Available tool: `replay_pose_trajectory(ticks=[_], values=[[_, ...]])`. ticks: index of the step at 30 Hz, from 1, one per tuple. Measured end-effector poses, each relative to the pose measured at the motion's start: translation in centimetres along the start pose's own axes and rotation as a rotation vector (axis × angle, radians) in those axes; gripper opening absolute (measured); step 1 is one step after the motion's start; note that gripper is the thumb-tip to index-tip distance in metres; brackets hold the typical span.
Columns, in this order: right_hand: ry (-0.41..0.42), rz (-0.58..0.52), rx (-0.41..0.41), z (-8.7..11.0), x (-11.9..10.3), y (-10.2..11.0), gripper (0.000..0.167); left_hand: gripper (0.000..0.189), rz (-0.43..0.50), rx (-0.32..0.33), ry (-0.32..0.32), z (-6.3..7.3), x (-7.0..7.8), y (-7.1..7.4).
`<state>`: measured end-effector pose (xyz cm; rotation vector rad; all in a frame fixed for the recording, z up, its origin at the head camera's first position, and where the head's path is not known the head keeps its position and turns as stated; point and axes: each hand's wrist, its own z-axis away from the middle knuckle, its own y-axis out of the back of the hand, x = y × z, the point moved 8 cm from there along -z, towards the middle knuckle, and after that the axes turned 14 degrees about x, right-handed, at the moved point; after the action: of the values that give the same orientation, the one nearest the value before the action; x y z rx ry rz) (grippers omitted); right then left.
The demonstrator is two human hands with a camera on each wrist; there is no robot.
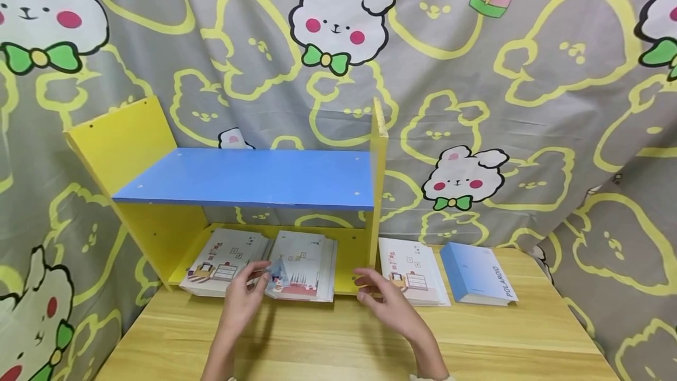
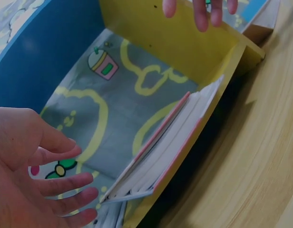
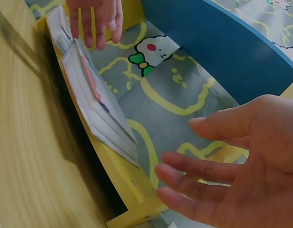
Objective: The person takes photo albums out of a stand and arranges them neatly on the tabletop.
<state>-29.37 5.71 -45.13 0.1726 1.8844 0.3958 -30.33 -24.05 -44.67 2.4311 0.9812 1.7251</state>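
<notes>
My left hand (image 1: 245, 290) is beside the left edge of a stack of white illustrated books (image 1: 301, 266), fingers relaxed and loosely bent. To the right of that stack, my right hand (image 1: 388, 298) hovers by the shelf's yellow side panel, its fingers spread and holding nothing. The stack lies on the bottom board of a yellow and blue shelf (image 1: 243, 175). Left of it lies another white book stack (image 1: 224, 257), partly behind my left hand. In the right wrist view, the book stack (image 3: 96, 107) sits between the two hands, with its page edges showing.
Outside the shelf on the right, a white illustrated book stack (image 1: 412, 269) lies on the wooden table (image 1: 508, 340). Beside it is a blue book (image 1: 478, 275) lettered POLAROID. A patterned curtain (image 1: 444, 110) hangs behind everything. The shelf's right panel (image 1: 376, 193) stands between the two groups of books.
</notes>
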Motion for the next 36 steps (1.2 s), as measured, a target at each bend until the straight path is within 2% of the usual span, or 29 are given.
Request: replay_pose_trajectory(ticks=[5,8,15,20,25,31,36], values=[[0.006,-0.05,-0.051,0.0,-0.2,-1.0,0.042,0.028,-0.015,-0.015,0.013,0.0,-0.6,0.3],[-0.003,-0.062,-0.037,-0.1,0.0,-1.2,0.043,0.029,-0.037,-0.035,0.019,0.0,-0.9,0.3],[-0.024,0.0,0.013,-0.3,0.8,-1.4,0.042,0.032,-0.06,-0.095,0.028,0.1,-1.5,0.3],[-0.029,0.0,0.016,-0.6,1.1,-2.0,0.042,0.034,-0.034,-0.135,0.032,0.1,-1.7,0.4],[-0.061,-0.04,0.003,-0.7,1.5,-2.6,0.045,0.034,-0.051,-0.158,0.042,0.1,-2.0,0.4],[-0.115,-0.128,-0.002,-0.8,2.2,-3.4,0.045,0.034,-0.021,-0.177,0.111,0.1,-2.8,0.3],[-0.157,-0.178,0.01,-1.0,3.2,-4.2,0.044,0.035,0.053,-0.198,0.183,0.2,-3.5,-0.2]])
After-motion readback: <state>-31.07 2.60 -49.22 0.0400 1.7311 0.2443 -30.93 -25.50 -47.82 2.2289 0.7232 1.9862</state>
